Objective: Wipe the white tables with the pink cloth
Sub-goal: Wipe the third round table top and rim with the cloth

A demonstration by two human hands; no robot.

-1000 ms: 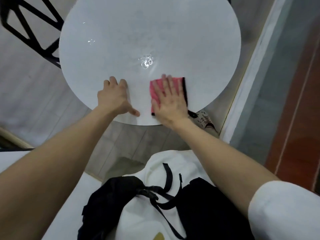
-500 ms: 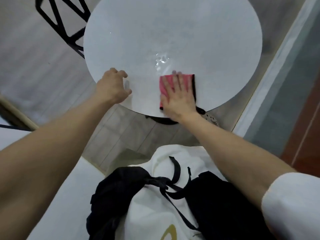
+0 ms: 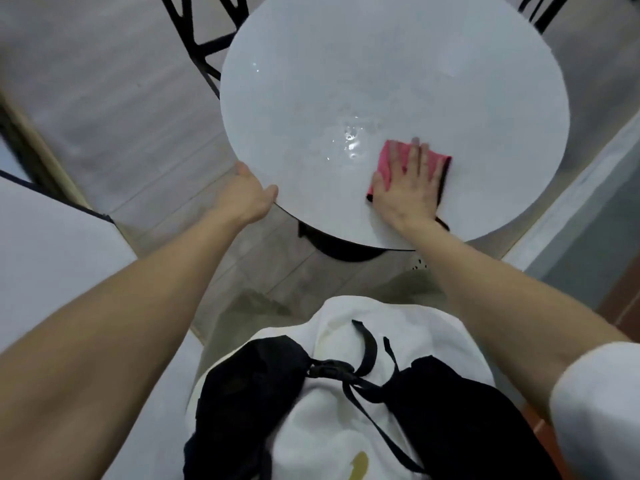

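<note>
The right grip (image 3: 405,183) lies flat on the pink cloth (image 3: 441,160), fingers straight and spread, pressing it on the round white table (image 3: 381,64) near the near edge, a little to the right. Some water drops (image 3: 351,142) shine just left of the cloth. The left grip (image 3: 249,195) is at the near-left rim with the thumb touching it; its fingers are partly hidden, so I cannot tell if it grasps.

Right hand (image 3: 405,188) flat, fingers spread, pressing cloth (image 3: 387,157). Left hand (image 3: 247,197) grips table (image 3: 381,81) rim, thumb on top. Both reach forward, forearms (image 3: 485,289) bare.
</note>
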